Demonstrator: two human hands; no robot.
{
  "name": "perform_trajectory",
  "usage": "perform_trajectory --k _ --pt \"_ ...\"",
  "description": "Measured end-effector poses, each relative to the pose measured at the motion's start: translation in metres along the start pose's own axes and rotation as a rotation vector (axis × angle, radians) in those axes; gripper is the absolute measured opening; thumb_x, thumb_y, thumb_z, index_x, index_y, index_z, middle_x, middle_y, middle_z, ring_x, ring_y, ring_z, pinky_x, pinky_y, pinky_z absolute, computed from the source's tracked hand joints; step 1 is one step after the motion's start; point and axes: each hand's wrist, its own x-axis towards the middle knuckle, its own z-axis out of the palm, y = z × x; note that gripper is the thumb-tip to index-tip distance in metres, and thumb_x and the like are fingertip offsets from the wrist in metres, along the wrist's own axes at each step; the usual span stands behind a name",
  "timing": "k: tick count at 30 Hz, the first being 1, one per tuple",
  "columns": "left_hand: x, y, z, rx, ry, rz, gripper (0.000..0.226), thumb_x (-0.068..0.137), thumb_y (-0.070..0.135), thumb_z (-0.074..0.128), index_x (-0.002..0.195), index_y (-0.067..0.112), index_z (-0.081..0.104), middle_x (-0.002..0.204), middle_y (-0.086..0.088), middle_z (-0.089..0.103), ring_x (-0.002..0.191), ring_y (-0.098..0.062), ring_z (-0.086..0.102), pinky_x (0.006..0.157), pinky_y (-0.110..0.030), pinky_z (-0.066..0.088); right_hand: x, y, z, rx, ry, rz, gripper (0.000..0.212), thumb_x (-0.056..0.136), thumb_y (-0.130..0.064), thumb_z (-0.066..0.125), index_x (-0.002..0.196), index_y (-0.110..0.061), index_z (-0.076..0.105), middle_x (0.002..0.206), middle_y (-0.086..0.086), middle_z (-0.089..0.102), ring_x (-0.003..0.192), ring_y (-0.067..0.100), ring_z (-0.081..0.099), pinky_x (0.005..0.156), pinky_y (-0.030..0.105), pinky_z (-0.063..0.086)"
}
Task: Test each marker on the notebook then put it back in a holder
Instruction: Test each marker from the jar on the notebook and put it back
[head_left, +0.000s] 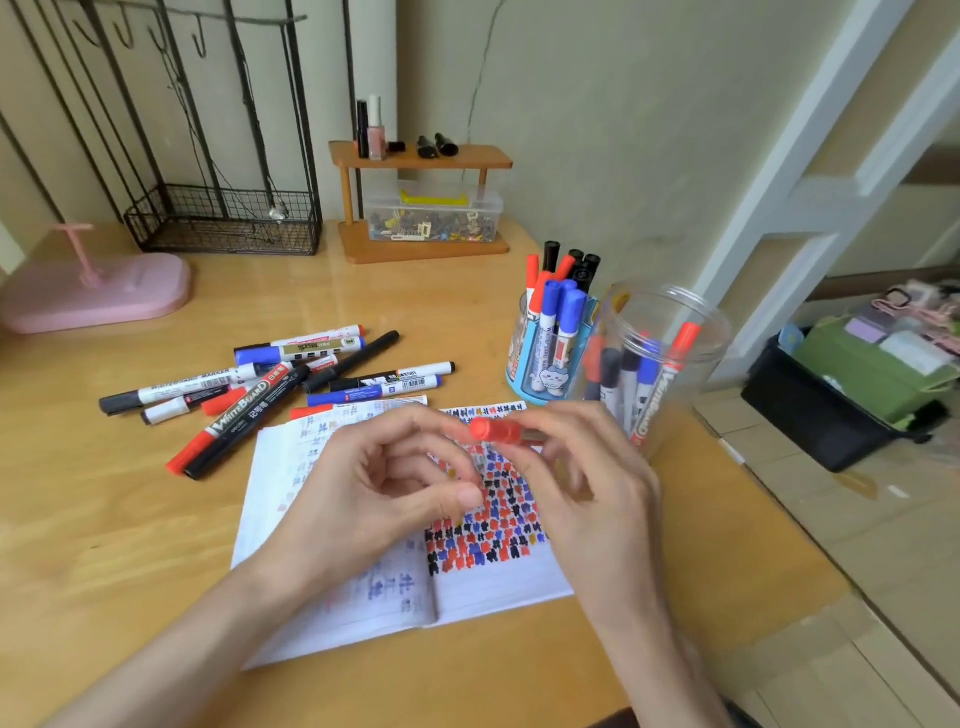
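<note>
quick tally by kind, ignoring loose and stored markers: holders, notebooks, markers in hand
holders: 2, blue cup and clear jar
notebooks: 1, open notebook
markers in hand: 1, red-capped marker in the right hand
total: 4

Soft daylight, motion blur, edge distortion.

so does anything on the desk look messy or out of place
Yes: a pile of markers lies loose and crisscrossed on the table left of the notebook, outside both holders. Nothing looks spilled or broken.
</note>
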Motion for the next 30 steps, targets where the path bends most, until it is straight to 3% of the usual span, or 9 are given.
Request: perform_trajectory --k 2,4,7,10,15,18,22,27,30 --pt "0.011 0.002 0.0 0.023 -0.009 0.026 0.041 0.071 0.045 0.092 0.102 0.024 0.075 0.084 -0.01 0.075 0.063 -0.023 0.071 0.066 -0.027 0.057 0.016 -0.007 -0.009 0.189 0.108 0.164 0.018 0.089 -0.017 0.083 0.105 -0.019 0.075 0.092 -0.005 0.074 0.074 0.014 0.07 0.061 0.03 0.052" --pt "0.022 0.003 0.003 0.057 0.034 0.037 0.032 0.078 0.039 0.087 0.101 0.021 0.075 0.083 -0.008 0.076 0.061 -0.023 0.069 0.064 -0.027 0.056 0.036 -0.017 -0.022 0.364 0.213 0.251 0.016 0.091 -0.016 0.08 0.102 -0.023 0.071 0.085 -0.002 0.076 0.07 0.021 0.071 0.058 0.038 0.055" --pt "0.036 0.003 0.012 0.084 0.052 0.052 0.024 0.08 0.021 0.079 0.099 0.008 0.074 0.077 -0.006 0.075 0.059 -0.019 0.067 0.062 -0.024 0.055 0.07 -0.021 -0.045 0.479 0.4 0.208 0.014 0.095 -0.007 0.074 0.1 -0.015 0.063 0.085 -0.003 0.074 0.071 0.017 0.071 0.066 0.028 0.055" --pt "0.047 0.009 0.02 0.102 0.013 0.087 0.021 0.084 0.017 0.075 0.1 0.004 0.073 0.077 -0.008 0.075 0.059 -0.021 0.067 0.059 -0.02 0.053 0.094 -0.007 -0.059 0.393 0.533 0.185 0.022 0.098 -0.014 0.073 0.112 -0.017 0.057 0.091 0.003 0.071 0.078 0.012 0.068 0.073 0.024 0.05" --pt "0.062 0.018 0.028 0.076 0.033 0.113 0.02 0.086 0.019 0.072 0.102 0.006 0.073 0.082 -0.008 0.077 0.06 -0.018 0.067 0.06 -0.019 0.053 0.093 0.015 -0.065 0.069 0.416 0.246 0.057 0.095 -0.022 0.078 0.144 -0.024 0.048 0.083 -0.008 0.071 0.076 0.009 0.065 0.072 0.015 0.044" --pt "0.064 0.017 0.032 0.082 0.036 0.117 0.023 0.085 0.021 0.073 0.103 0.007 0.073 0.083 -0.007 0.077 0.061 -0.017 0.068 0.06 -0.02 0.053 0.084 0.02 -0.063 -0.014 0.341 0.27 0.065 0.096 -0.025 0.076 0.15 -0.039 0.043 0.079 -0.009 0.069 0.079 0.012 0.064 0.077 0.026 0.052" --pt "0.062 0.012 0.029 0.121 0.021 0.118 0.021 0.086 0.021 0.073 0.104 0.008 0.074 0.084 -0.006 0.077 0.064 -0.019 0.069 0.06 -0.022 0.054 0.078 0.025 -0.059 -0.048 0.306 0.263 0.053 0.095 -0.027 0.077 0.139 -0.041 0.05 0.079 -0.009 0.068 0.081 0.015 0.065 0.077 0.045 0.055" --pt "0.058 0.012 0.023 0.13 0.037 0.103 0.022 0.085 0.021 0.074 0.104 0.009 0.074 0.084 -0.008 0.077 0.066 -0.019 0.069 0.06 -0.021 0.054 0.075 0.032 -0.056 -0.005 0.302 0.272 0.028 0.097 -0.034 0.074 0.12 -0.038 0.057 0.086 -0.009 0.07 0.088 0.016 0.069 0.077 0.051 0.056" --pt "0.056 0.012 0.018 0.142 0.045 0.106 0.021 0.086 0.02 0.075 0.104 0.009 0.074 0.084 -0.009 0.077 0.067 -0.02 0.07 0.06 -0.021 0.054 0.074 0.037 -0.053 -0.09 0.319 0.229 0.01 0.098 -0.033 0.071 0.096 -0.024 0.068 0.084 -0.012 0.068 0.087 0.018 0.062 0.078 0.05 0.052"
